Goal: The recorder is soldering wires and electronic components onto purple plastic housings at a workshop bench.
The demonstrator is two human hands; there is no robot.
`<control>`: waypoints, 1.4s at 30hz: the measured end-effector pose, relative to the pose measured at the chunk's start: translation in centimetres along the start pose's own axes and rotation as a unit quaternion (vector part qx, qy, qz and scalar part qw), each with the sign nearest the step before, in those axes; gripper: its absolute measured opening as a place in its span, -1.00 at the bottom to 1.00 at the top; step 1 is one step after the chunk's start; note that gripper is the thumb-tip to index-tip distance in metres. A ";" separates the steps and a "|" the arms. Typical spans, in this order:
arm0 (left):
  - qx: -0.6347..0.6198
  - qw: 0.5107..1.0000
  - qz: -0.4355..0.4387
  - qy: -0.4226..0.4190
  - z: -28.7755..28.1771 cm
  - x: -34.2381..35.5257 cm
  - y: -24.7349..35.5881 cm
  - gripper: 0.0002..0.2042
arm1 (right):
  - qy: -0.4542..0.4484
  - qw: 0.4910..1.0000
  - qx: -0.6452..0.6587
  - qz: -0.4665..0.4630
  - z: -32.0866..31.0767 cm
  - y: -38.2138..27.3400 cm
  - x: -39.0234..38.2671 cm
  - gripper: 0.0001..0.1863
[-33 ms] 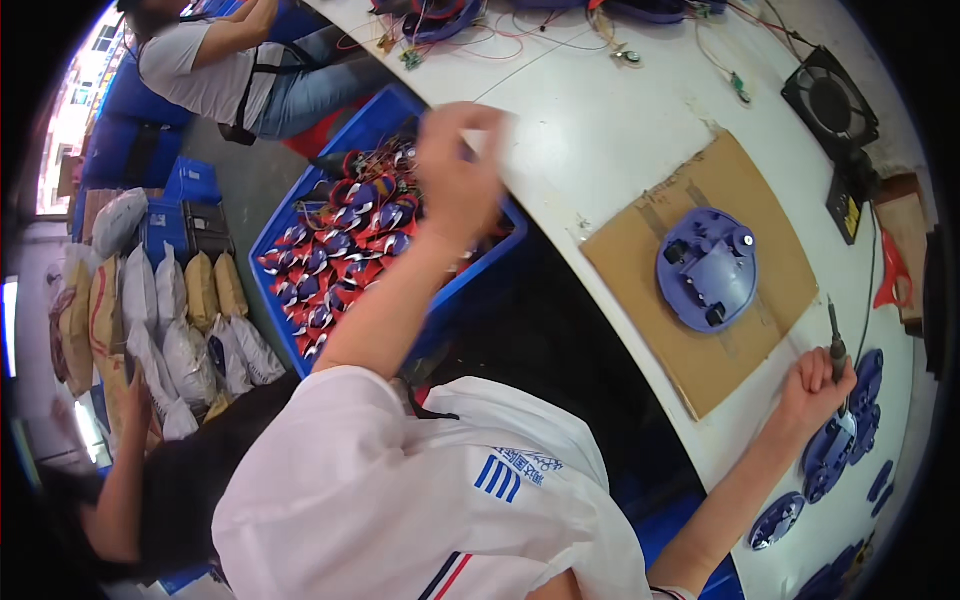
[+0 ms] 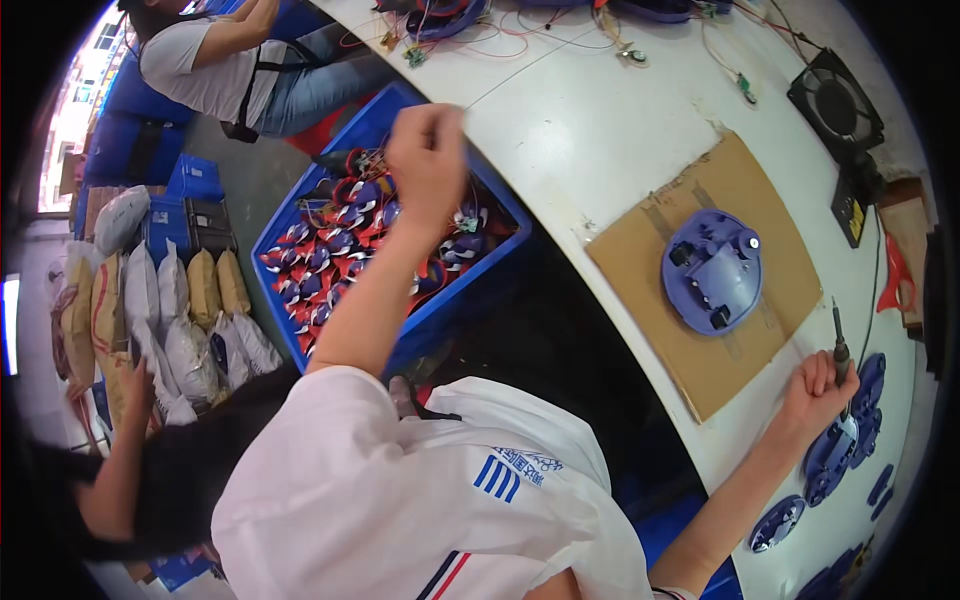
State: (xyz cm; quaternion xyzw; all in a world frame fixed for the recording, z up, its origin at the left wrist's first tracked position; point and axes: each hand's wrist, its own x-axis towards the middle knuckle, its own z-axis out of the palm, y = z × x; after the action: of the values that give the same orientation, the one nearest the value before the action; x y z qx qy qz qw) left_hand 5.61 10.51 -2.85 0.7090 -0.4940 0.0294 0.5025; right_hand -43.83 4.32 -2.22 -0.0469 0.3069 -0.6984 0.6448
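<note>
Moved since the earlier frame: the left hand (image 2: 428,165), drawn back from the edge of the worktop (image 2: 560,130) to a position over the far corner of the blue bin (image 2: 452,302). Right hand (image 2: 812,402) and the purple shell (image 2: 712,272) keep practically the same places.

Left fingers are curled inward and blurred by motion – whether anything is pinched in them cannot be told. Right fingers are closed firmly around the dark grip of a thin-tipped tool (image 2: 842,358), its metal point directed away from the body.

Beneath the left hand and forearm, the bin is heaped with red, white and purple parts (image 2: 340,245), some with loose wires. To the left of the right hand, the shell lies on a flat sheet of cardboard (image 2: 700,375) on the worktop, its hollow, fitted side showing; neither hand touches it. Just beside the right hand, more purple shells (image 2: 830,465) lie along the worktop.

Farther out, a black fan (image 2: 840,105) stands near the far right edge – wired pieces (image 2: 632,55) lie along the top. Beyond the bin, a person in a pale shirt (image 2: 210,65) sits at upper left; full sacks (image 2: 205,290) are stacked below.
</note>
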 end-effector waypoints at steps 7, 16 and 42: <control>0.424 0.764 -0.149 -0.463 -6.6 -3.0 -16.8 -0.44 | -0.023 0.999 -0.038 -0.013 -1.4 -0.3 0.8 -0.78; 0.378 0.709 -0.213 -0.556 -6.1 0.6 -16.5 -0.37 | -0.023 0.995 -0.080 -0.048 -0.3 0.6 0.0 -0.78; -0.424 0.594 -0.627 -0.271 -12.3 -3.7 -14.5 -0.65 | -0.029 0.994 -0.104 -0.032 0.7 1.5 -0.7 -0.72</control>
State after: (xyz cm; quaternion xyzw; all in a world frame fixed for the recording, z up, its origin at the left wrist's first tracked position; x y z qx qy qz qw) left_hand 19.90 22.27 -8.69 0.5263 0.0024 -0.6994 0.4836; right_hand -42.07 4.74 -2.17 -0.1440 0.3577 -0.6811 0.6224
